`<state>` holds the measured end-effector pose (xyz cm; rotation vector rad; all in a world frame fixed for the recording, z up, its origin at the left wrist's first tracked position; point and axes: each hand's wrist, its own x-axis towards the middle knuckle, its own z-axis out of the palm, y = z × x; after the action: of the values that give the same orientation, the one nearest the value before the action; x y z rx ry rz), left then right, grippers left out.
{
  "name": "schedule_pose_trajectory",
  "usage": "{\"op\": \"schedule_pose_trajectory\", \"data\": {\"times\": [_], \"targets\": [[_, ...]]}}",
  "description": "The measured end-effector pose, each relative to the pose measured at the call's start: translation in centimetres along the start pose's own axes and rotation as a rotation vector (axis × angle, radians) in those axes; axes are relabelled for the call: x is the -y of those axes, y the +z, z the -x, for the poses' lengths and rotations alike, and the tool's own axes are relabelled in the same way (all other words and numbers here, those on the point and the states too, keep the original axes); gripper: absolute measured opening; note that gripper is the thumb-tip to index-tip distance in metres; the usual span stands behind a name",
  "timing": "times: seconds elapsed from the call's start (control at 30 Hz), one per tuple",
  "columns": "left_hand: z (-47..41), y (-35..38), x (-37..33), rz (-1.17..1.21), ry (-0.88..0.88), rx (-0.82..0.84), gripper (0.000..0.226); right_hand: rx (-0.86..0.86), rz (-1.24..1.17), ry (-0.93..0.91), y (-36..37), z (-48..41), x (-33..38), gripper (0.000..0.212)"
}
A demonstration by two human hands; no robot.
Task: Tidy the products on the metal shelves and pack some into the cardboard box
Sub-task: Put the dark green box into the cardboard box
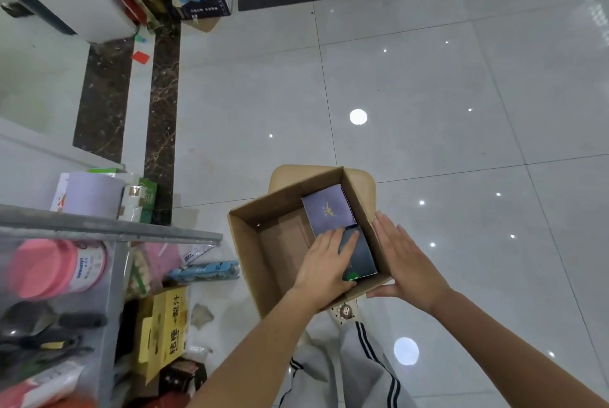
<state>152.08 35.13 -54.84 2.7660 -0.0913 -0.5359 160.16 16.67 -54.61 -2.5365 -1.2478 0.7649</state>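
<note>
Though half-hidden, one dark box.

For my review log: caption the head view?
Left hand on a dark box inside the cardboard box, beside a purple box; right hand flat against its outer wall.

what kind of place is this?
Likely a shop or stockroom: a metal shelf crowded with packaged goods, a yellow carton on the tiled floor, a cardboard box holding two product boxes.

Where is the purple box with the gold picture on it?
The purple box lies inside the cardboard box, in its far right corner, just beyond the dark box under the left hand.
</note>
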Motion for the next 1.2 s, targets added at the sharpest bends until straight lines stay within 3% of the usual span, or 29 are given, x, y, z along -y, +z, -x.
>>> {"op": "schedule_pose_trajectory", "data": {"times": [0.17, 0.3, 0.33, 0.4, 0.47, 0.5, 0.57, 0.7, 0.97, 1.03, 1.1, 1.2], "targets": [[-1.2, 1.1, 0.4, 0.018, -0.005, 0.003, 0.09, -0.037, 0.024, -0.014, 0.4, -0.1, -0.3, 0.126], [-0.1, 1.5, 1.1, 0.109, -0.023, -0.028, 0.076, -0.067, 0.032, -0.025, 0.7, -0.1, -0.5, 0.126], [0.5, 1.6, 1.3, 0.186, -0.105, -0.056, 0.073, -0.069, 0.029, -0.023, 0.7, -0.1, -0.5, 0.127], [1.2, 1.2, 1.4, 0.442, -0.467, -0.109, 0.068, -0.079, 0.003, -0.016, 0.7, -0.1, -0.4, 0.129], [1.1, 0.1, 0.9, 0.985, -0.89, -0.054, 0.063, -0.086, -0.039, -0.012, 0.7, -0.1, -0.4, 0.13], [1.0, -0.3, 0.8, 1.266, -1.017, -0.005, 0.057, -0.084, -0.049, -0.011, 0.6, 0.0, -0.3, 0.13], [0.6, -0.8, 0.7, 1.528, -1.101, 0.057, 0.046, -0.07, -0.064, -0.007, 0.6, 0.0, -0.3, 0.131], [-0.2, -1.0, 1.2, 1.62, -1.088, 0.109, 0.052, -0.059, -0.116, 0.003, 0.9, -0.2, -0.3, 0.132], [-1.1, -1.3, 0.3, 1.607, -1.036, 0.206, 0.017, -0.05, -0.072, 0.006, 1.3, -0.3, -0.4, 0.13], [-1.0, -1.7, 0.1, 1.523, -0.991, 0.262, 0.031, -0.032, -0.032, 0.018, 0.9, -0.1, -0.4, 0.13], [-0.4, -1.9, 0.2, 1.209, -0.884, 0.278, 0.058, 0.02, 0.03, 0.005, 0.0, 0.1, -0.5, 0.129], [2.6, -2.7, 0.8, 0.471, -0.686, 0.074, 0.081, 0.089, 0.105, -0.043, -2.3, 0.1, -0.3, 0.129]]}}
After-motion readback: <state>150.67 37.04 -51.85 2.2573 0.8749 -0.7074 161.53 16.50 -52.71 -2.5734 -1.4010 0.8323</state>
